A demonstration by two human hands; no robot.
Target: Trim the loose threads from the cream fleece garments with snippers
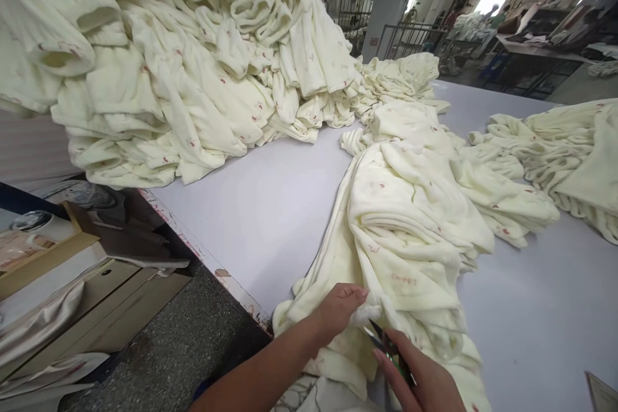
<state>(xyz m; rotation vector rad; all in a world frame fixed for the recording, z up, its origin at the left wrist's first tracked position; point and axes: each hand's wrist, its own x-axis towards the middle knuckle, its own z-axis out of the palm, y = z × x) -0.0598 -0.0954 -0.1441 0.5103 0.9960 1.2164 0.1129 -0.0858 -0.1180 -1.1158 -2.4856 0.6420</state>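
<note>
A cream fleece garment (410,257) with small reddish prints lies in folds at the table's near side, and other pieces are bunched behind it. My left hand (340,309) pinches an edge of this garment between thumb and fingers. Just to its right, my right hand (420,373) grips small scissors, probably thread snips (392,349), with dark blades and a bit of green near the handle. The blade tips point up and left, close to the fabric edge by my left fingers. Whether they touch the cloth is hard to tell.
A tall heap of cream fleece pieces (193,77) covers the table's far left. Another pile (574,154) lies at the right. The white table (241,212) has a worn left edge. A wooden cabinet (96,296) stands at lower left. Railings and distant people appear behind.
</note>
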